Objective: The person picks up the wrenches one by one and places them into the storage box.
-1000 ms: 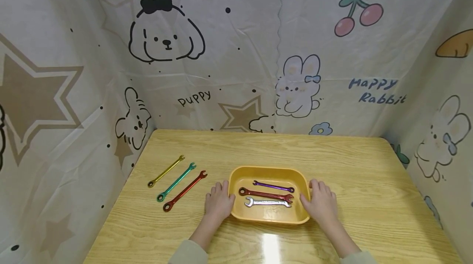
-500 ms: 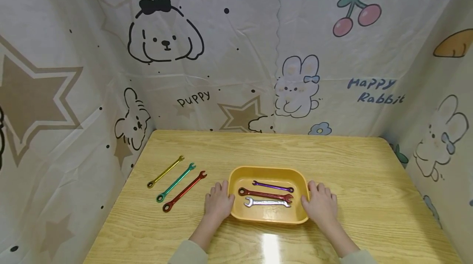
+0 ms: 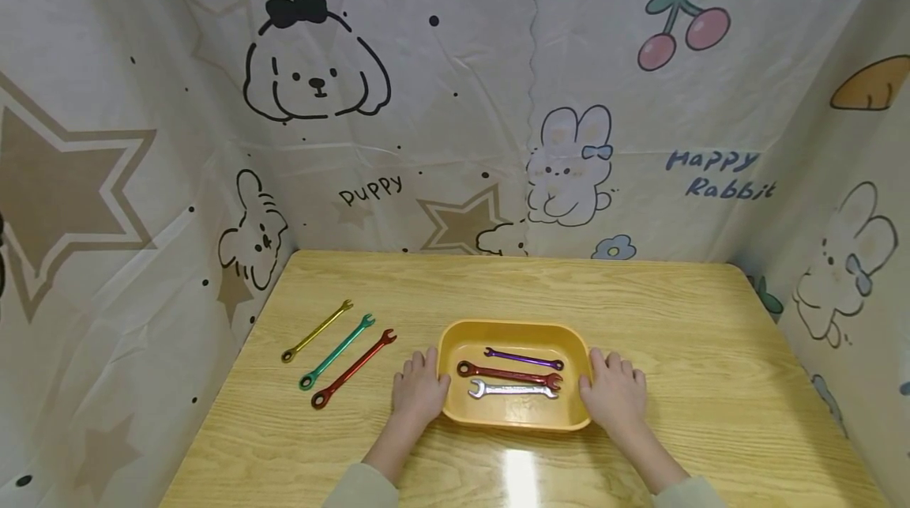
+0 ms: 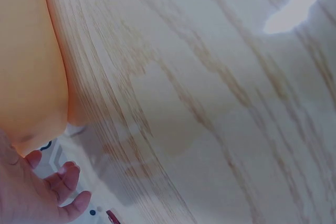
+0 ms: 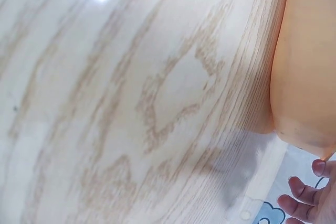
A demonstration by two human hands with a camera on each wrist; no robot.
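Observation:
A yellow tray [image 3: 514, 328] sits on the wooden table near the front. Inside it lie a purple wrench [image 3: 524, 359], a dark red wrench [image 3: 509, 374] and a silver wrench [image 3: 513, 391]. My left hand [image 3: 418, 389] rests flat on the table against the tray's left wall, fingers straight. My right hand [image 3: 614, 393] rests the same way against the tray's right wall. The left wrist view shows the tray's orange wall [image 4: 29, 61] and my fingertips [image 4: 65, 192]. In the right wrist view the tray wall [image 5: 307, 61] and my fingertips [image 5: 307, 198] appear.
Left of the tray lie a gold wrench [image 3: 316, 331], a green wrench [image 3: 337, 351] and a red wrench [image 3: 353, 369], side by side and slanted. Cartoon-printed cloth walls close in the table [image 3: 682, 318] on the left, back and right.
Both hands and the tray stay where they were; only the head view drifts slightly.

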